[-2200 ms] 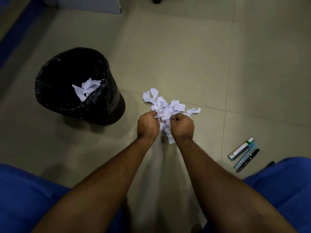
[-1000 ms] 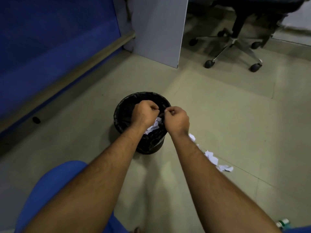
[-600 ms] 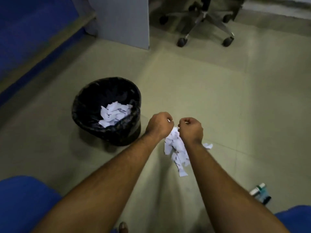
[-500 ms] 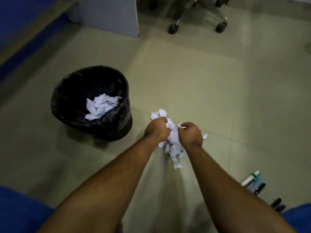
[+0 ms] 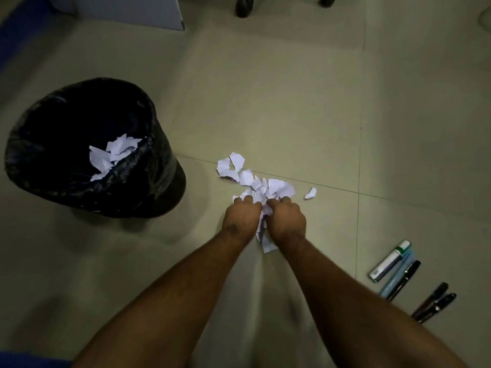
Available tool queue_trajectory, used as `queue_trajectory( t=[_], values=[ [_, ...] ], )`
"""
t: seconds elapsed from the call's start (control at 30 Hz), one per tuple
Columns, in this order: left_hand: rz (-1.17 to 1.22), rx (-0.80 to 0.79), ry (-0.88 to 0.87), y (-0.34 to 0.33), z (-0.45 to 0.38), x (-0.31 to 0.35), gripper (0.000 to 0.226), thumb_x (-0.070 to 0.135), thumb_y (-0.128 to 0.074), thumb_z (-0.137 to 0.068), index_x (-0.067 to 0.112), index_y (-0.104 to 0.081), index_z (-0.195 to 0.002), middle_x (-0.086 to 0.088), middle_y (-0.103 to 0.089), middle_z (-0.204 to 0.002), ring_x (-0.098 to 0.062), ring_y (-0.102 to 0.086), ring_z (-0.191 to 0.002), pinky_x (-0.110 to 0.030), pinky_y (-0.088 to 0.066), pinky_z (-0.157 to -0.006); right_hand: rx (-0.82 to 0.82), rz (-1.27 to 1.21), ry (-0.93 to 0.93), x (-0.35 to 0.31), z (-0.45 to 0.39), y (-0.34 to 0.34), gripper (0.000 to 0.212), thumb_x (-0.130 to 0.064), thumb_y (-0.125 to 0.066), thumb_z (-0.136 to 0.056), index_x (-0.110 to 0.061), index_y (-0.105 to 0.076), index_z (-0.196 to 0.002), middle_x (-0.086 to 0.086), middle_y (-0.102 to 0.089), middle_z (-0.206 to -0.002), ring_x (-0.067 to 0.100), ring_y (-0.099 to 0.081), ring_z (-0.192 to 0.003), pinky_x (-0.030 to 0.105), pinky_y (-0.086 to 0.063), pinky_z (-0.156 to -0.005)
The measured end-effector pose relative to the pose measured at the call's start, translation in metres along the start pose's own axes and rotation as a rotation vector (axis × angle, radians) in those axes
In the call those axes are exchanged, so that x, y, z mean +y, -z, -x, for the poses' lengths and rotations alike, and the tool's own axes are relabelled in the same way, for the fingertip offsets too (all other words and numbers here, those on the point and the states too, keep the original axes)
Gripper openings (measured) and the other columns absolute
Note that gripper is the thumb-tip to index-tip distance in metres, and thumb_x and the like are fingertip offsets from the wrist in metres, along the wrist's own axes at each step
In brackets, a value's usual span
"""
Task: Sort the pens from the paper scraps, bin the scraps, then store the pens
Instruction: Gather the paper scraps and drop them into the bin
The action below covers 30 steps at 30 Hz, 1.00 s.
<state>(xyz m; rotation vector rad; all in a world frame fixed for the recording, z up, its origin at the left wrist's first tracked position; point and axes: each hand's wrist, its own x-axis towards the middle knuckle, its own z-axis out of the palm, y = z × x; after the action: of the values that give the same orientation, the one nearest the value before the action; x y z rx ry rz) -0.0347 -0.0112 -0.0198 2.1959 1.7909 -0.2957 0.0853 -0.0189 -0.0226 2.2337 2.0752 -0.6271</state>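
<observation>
My left hand [image 5: 240,216] and right hand [image 5: 287,219] are down on the floor [image 5: 279,102], knuckles up and pressed close together, both curled tight around a bunch of the paper scraps [image 5: 261,187]. More white pieces of the pile spill out past my fingertips, a few poke out below my wrists, and one small scrap [image 5: 310,193] lies apart, just to the right of the pile.

To my left stands the bin [image 5: 148,187], lined with a black plastic bag, with torn paper [image 5: 111,155] already lying inside it. It sits near the pile but does not touch it.

The pens [image 5: 406,280] lie together on the floor off to my right, well apart from the scraps. The nearest to my arm is a white marker [image 5: 389,261] with a green band and a label whose print is too small and blurred for me to read. Beside it lie a light blue pen [image 5: 394,278] and a black pen [image 5: 407,274], then two more dark pens [image 5: 434,301] further right. I can read no brand or writing on any of them, nor on the scraps.

At the top edge I see a grey panel [image 5: 132,9] and a chair castor [image 5: 244,6].
</observation>
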Motion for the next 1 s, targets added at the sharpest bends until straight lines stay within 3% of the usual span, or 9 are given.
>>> queue_trajectory(
  t=[0.2,0.4,0.5,0.63,0.73,0.9,1.0],
  values=[
    [0.058,0.01,0.023,-0.008,0.002,-0.01,0.026,0.009,-0.048,-0.093,0.012,-0.063,-0.114,-0.013,-0.058,-0.123,-0.03,-0.057,-0.111,-0.034,-0.047,-0.086,0.03,-0.094,-0.019,0.008,-0.003,-0.002,0.021,-0.021,-0.053,-0.091,-0.022,-0.07,-0.102,0.005,-0.066,-0.102,0.029,-0.066,-0.091,0.029,-0.044,-0.069],
    [0.353,0.109,0.191,0.004,0.005,-0.008,0.026,0.022,-0.055,-0.095,0.015,-0.068,-0.117,-0.01,-0.065,-0.12,-0.026,-0.061,-0.108,-0.028,-0.043,-0.091,0.091,-0.417,-0.12,0.005,-0.001,0.007,0.017,-0.02,-0.058,-0.09,-0.017,-0.074,-0.094,0.005,-0.075,-0.093,0.029,-0.067,-0.087,0.027,-0.041,-0.066],
    [0.435,0.172,0.241,0.024,0.014,-0.003,0.027,0.014,-0.055,-0.091,0.017,-0.071,-0.112,-0.009,-0.068,-0.114,-0.028,-0.064,-0.101,-0.03,-0.048,-0.082,0.146,-0.583,-0.188,-0.004,0.005,0.021,0.017,-0.023,-0.061,-0.091,-0.019,-0.076,-0.097,0.002,-0.075,-0.098,0.026,-0.068,-0.09,0.028,-0.047,-0.074],
    [0.49,0.263,0.277,0.058,0.025,-0.004,0.031,0.016,-0.053,-0.091,0.023,-0.071,-0.115,-0.005,-0.071,-0.113,-0.028,-0.066,-0.099,-0.028,-0.05,-0.078,0.221,-0.706,-0.263,-0.022,0.013,0.046,0.013,-0.023,-0.063,-0.09,-0.018,-0.075,-0.093,0.001,-0.075,-0.096,0.022,-0.067,-0.091,0.023,-0.039,-0.071],
    [0.513,0.306,0.299,0.087,0.035,-0.006,0.025,0.014,-0.052,-0.092,0.019,-0.074,-0.103,-0.008,-0.073,-0.101,-0.029,-0.067,-0.092,-0.03,-0.052,-0.077,0.249,-0.762,-0.247,-0.037,0.023,0.072,0.015,-0.025,-0.063,-0.091,-0.017,-0.075,-0.094,0.0,-0.075,-0.097,0.02,-0.067,-0.092,0.021,-0.037,-0.07],
    [0.522,0.326,0.297,0.141,0.054,-0.014,0.02,0.014,-0.053,-0.088,0.015,-0.073,-0.087,-0.007,-0.072,-0.097,-0.029,-0.066,-0.086,-0.031,-0.051,-0.072,0.324,-0.917,-0.212,-0.063,0.034,0.113,0.014,-0.023,-0.066,-0.089,-0.013,-0.076,-0.093,-0.003,-0.075,-0.096,0.017,-0.068,-0.091,0.026,-0.05,-0.078],
    [0.627,0.401,0.353,0.177,0.069,-0.027,0.021,0.01,-0.056,-0.084,0.014,-0.076,-0.09,-0.01,-0.075,-0.093,-0.031,-0.067,-0.088,-0.035,-0.054,-0.077,0.374,-0.997,-0.155,-0.086,0.039,0.141,0.01,-0.02,-0.068,-0.088,-0.014,-0.075,-0.088,-0.005,-0.075,-0.092,0.013,-0.067,-0.084,0.026,-0.053,-0.078]
  ],
)
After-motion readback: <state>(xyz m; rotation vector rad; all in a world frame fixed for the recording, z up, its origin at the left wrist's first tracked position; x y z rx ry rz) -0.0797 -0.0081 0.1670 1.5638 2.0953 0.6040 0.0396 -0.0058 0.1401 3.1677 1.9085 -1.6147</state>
